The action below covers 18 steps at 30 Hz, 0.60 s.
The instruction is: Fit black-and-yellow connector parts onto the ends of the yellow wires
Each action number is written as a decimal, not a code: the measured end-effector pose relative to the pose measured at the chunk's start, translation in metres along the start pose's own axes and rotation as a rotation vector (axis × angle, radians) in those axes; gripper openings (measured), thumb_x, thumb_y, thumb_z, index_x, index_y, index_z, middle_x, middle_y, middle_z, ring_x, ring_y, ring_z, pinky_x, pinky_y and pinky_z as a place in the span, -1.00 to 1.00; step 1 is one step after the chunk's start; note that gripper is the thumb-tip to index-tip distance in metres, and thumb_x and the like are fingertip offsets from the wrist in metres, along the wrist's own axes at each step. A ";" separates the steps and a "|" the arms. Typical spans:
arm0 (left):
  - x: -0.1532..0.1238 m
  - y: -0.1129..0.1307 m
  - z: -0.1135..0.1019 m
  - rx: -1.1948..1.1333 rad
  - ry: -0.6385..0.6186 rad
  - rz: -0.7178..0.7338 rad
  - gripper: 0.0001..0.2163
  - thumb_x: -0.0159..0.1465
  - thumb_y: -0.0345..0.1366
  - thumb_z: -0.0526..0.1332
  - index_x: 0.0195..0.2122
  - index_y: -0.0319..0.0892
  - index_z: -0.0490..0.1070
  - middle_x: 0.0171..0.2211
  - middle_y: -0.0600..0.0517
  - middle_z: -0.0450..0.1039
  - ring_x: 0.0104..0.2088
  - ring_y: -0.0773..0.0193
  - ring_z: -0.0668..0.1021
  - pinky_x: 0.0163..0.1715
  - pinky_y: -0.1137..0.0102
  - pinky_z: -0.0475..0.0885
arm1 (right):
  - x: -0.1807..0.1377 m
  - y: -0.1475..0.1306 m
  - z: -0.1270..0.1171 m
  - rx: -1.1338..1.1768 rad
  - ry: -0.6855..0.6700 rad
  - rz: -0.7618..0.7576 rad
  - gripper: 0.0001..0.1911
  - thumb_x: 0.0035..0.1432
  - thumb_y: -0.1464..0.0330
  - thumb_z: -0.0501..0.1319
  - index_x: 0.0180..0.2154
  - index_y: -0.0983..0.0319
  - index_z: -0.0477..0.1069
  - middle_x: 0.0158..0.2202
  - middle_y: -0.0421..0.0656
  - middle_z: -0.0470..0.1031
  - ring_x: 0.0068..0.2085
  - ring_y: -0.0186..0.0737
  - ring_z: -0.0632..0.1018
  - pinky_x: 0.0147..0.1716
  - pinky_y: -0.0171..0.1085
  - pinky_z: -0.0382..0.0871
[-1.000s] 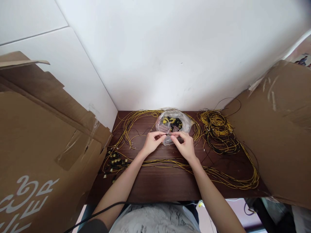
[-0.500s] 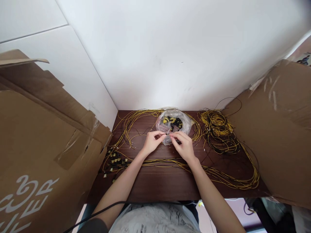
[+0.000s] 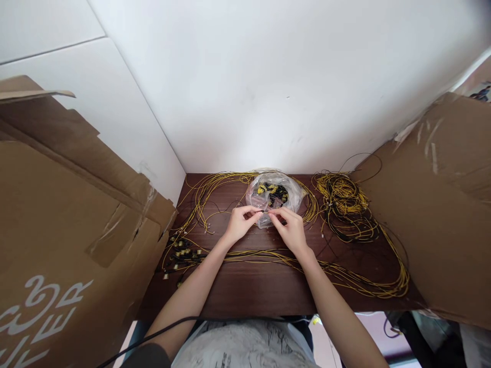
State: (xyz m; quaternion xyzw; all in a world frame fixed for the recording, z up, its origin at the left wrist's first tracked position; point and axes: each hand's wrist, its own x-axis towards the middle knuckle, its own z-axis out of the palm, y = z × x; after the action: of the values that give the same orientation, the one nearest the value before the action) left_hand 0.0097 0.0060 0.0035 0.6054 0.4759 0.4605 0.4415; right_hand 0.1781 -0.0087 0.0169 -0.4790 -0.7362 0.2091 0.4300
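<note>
Now you're holding both forearms angled inward over table (image 3: 249,286); left hand (image 3: 238,225) and right hand (image 3: 294,231) pinching small dark piece (image 3: 263,211) fingertip-to-fingertip, other fingers curled, just before plastic bag (image 3: 274,193).

White wall (image 3: 287,76) straight ahead, plain and matte, with a few faint scuffs. On the left a second white wall (image 3: 57,46) meets it in a corner, one thin seam running across it. Down below, the dark wooden desk (image 3: 264,291) sits pushed right into that corner. A big brown cardboard box (image 3: 69,214) crowds the left side, white lettering low on it. Another cardboard sheet (image 3: 441,194) leans in on the right. The light is soft and even.
</note>
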 end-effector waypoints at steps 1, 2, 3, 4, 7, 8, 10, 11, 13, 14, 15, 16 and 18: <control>0.000 0.000 0.000 0.000 0.004 0.000 -0.74 0.10 -0.19 0.26 -0.30 -0.31 0.53 -0.54 0.00 0.47 -0.57 0.39 0.40 -0.55 0.50 0.28 | 0.000 0.000 0.000 -0.003 0.000 0.004 -0.84 0.20 0.33 0.11 -0.32 0.20 0.45 -0.34 -0.14 0.50 -0.32 -0.22 0.48 -0.29 -0.24 0.34; 0.000 0.001 0.000 0.003 0.004 0.008 -0.75 0.10 -0.20 0.26 -0.30 -0.30 0.53 -0.53 0.00 0.48 -0.56 0.38 0.40 -0.54 0.50 0.28 | 0.000 -0.001 0.000 -0.004 -0.001 0.006 -0.84 0.19 0.33 0.11 -0.33 0.20 0.45 -0.35 -0.14 0.50 -0.34 -0.22 0.47 -0.30 -0.24 0.33; 0.000 0.002 -0.001 0.007 0.000 0.026 -0.76 0.11 -0.21 0.26 -0.31 -0.30 0.53 -0.52 -0.01 0.48 -0.54 0.38 0.41 -0.52 0.49 0.29 | 0.000 -0.001 0.000 -0.003 -0.001 0.006 -0.84 0.19 0.33 0.10 -0.34 0.20 0.44 -0.37 -0.15 0.49 -0.36 -0.23 0.46 -0.32 -0.25 0.33; 0.000 0.002 -0.001 0.011 -0.008 0.052 -0.77 0.11 -0.21 0.26 -0.31 -0.29 0.54 -0.49 -0.02 0.49 -0.52 0.37 0.42 -0.50 0.49 0.30 | 0.000 -0.002 -0.001 0.000 0.000 0.006 -0.84 0.19 0.34 0.10 -0.35 0.20 0.43 -0.38 -0.15 0.48 -0.38 -0.24 0.45 -0.34 -0.26 0.32; -0.001 0.005 -0.003 0.019 -0.056 0.128 -0.79 0.13 -0.22 0.25 -0.31 -0.26 0.54 -0.40 -0.04 0.49 -0.50 0.39 0.42 -0.52 0.51 0.28 | 0.000 -0.004 -0.001 0.012 0.002 -0.002 -0.84 0.19 0.35 0.09 -0.38 0.20 0.41 -0.41 -0.16 0.45 -0.42 -0.27 0.41 -0.38 -0.27 0.30; -0.001 0.005 -0.003 0.019 -0.066 0.139 -0.79 0.13 -0.22 0.25 -0.31 -0.25 0.54 -0.38 -0.05 0.48 -0.51 0.40 0.41 -0.55 0.52 0.26 | 0.000 -0.004 -0.001 0.014 0.002 -0.007 -0.85 0.18 0.35 0.09 -0.39 0.21 0.40 -0.42 -0.17 0.44 -0.43 -0.27 0.41 -0.39 -0.28 0.30; -0.001 0.006 -0.004 0.019 -0.063 0.144 -0.79 0.12 -0.22 0.26 -0.32 -0.25 0.54 -0.35 -0.05 0.47 -0.52 0.42 0.40 -0.59 0.53 0.23 | 0.000 -0.005 -0.001 0.015 0.000 -0.022 -0.86 0.17 0.36 0.10 -0.41 0.21 0.38 -0.44 -0.17 0.42 -0.43 -0.27 0.39 -0.39 -0.28 0.29; -0.001 0.006 -0.003 0.017 -0.056 0.146 -0.80 0.12 -0.22 0.26 -0.33 -0.25 0.54 -0.35 -0.06 0.47 -0.52 0.42 0.41 -0.59 0.53 0.23 | 0.000 -0.005 -0.001 0.015 -0.001 -0.028 -0.86 0.16 0.37 0.10 -0.41 0.21 0.37 -0.44 -0.18 0.42 -0.43 -0.27 0.39 -0.39 -0.28 0.29; -0.001 0.006 -0.003 0.013 -0.046 0.159 -0.81 0.11 -0.23 0.27 -0.34 -0.25 0.54 -0.35 -0.06 0.47 -0.49 0.39 0.43 -0.56 0.53 0.26 | -0.001 -0.005 0.000 0.015 -0.002 -0.040 -0.87 0.16 0.37 0.10 -0.42 0.20 0.37 -0.45 -0.18 0.41 -0.43 -0.27 0.39 -0.38 -0.28 0.29; -0.001 0.006 -0.003 0.012 -0.046 0.168 -0.82 0.11 -0.24 0.27 -0.35 -0.25 0.54 -0.36 -0.06 0.48 -0.48 0.39 0.44 -0.55 0.52 0.27 | -0.001 -0.005 0.001 0.014 -0.003 -0.045 -0.87 0.15 0.38 0.10 -0.42 0.20 0.37 -0.45 -0.18 0.40 -0.43 -0.27 0.39 -0.38 -0.28 0.29; -0.001 0.006 -0.003 0.011 -0.050 0.175 -0.83 0.11 -0.26 0.27 -0.36 -0.25 0.54 -0.37 -0.06 0.48 -0.47 0.38 0.44 -0.53 0.51 0.27 | -0.002 -0.005 0.001 0.014 -0.005 -0.048 -0.88 0.15 0.38 0.10 -0.42 0.20 0.37 -0.45 -0.18 0.40 -0.42 -0.27 0.39 -0.37 -0.28 0.29; -0.001 0.005 -0.003 0.010 -0.055 0.179 -0.84 0.11 -0.27 0.27 -0.36 -0.25 0.54 -0.37 -0.06 0.48 -0.47 0.38 0.45 -0.52 0.51 0.28 | -0.002 -0.005 0.002 0.013 -0.008 -0.050 -0.88 0.15 0.38 0.10 -0.42 0.20 0.37 -0.45 -0.18 0.40 -0.42 -0.27 0.39 -0.37 -0.28 0.28; -0.001 0.004 -0.003 0.010 -0.065 0.182 -0.85 0.11 -0.28 0.28 -0.36 -0.25 0.54 -0.37 -0.06 0.48 -0.47 0.38 0.44 -0.51 0.51 0.28 | -0.002 -0.005 0.003 0.010 -0.016 -0.051 -0.87 0.15 0.38 0.10 -0.41 0.20 0.38 -0.45 -0.18 0.40 -0.42 -0.27 0.39 -0.37 -0.28 0.28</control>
State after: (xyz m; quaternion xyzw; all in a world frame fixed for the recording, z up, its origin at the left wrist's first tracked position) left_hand 0.0076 0.0049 0.0082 0.6629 0.4068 0.4764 0.4100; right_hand 0.1735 -0.0127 0.0176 -0.4562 -0.7504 0.2059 0.4316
